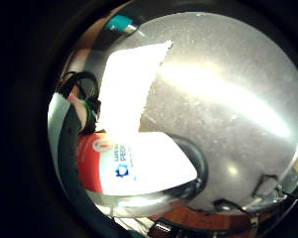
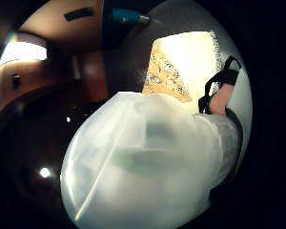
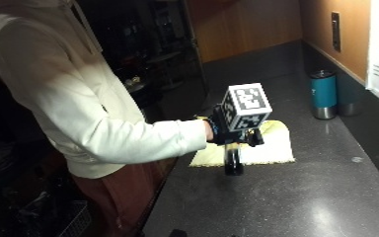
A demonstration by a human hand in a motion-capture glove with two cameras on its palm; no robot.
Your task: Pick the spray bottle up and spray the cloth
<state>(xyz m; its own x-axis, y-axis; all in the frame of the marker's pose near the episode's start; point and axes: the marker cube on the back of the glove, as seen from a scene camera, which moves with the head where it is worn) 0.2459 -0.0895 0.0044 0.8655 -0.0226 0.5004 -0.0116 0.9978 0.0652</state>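
Observation:
In the outside view my gloved right hand (image 3: 223, 131) grips the top of the spray bottle (image 3: 233, 161), which hangs upright just above the counter at the near edge of the cloth (image 3: 272, 150). The cloth is a pale yellow-white square lying flat on the dark counter (image 3: 294, 197). Close against the palm, the bottle (image 1: 139, 168) shows a white and red label, with the cloth (image 1: 131, 89) on the counter beyond it. From the thumb side the translucent bottle body (image 2: 148, 171) fills much of the view, the cloth (image 2: 183, 64) behind it.
A teal tumbler (image 3: 323, 94) stands on the counter by the back wall, past the cloth; it shows too in the palm views (image 1: 120, 22) (image 2: 126, 16). A second dark cup (image 3: 350, 96) stands beside it. The counter's front edge runs beside the person.

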